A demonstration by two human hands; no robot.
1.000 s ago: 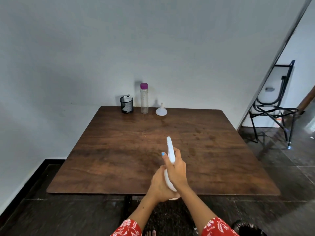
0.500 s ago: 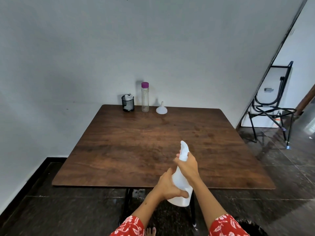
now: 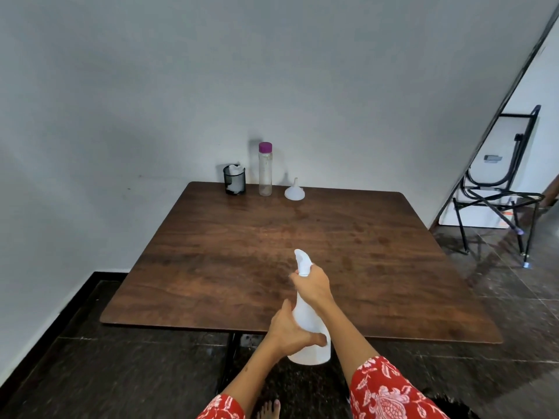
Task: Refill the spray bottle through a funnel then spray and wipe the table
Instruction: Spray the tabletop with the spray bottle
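Note:
A white spray bottle [image 3: 309,349] is held upright in the air at the near edge of the brown wooden table [image 3: 211,267]. My left hand [image 3: 292,331] grips its body from the left. My right hand [image 3: 311,285] is curled round its neck, just below the white spray head [image 3: 303,260]. At the table's far edge stand a white funnel [image 3: 294,190], mouth down, and a clear bottle [image 3: 265,170] with a purple cap. Beside them a black mesh cup [image 3: 234,179] holds white tissue or cloth.
The table stands against a grey wall. A black metal folding chair [image 3: 496,195] leans at the right, on the dark tiled floor. My bare foot [image 3: 269,409] shows under the table's near edge.
The bottle has swung from tilted away toward upright and has come lower and nearer. My left hand has slid down onto its body. The view has pulled back slightly.

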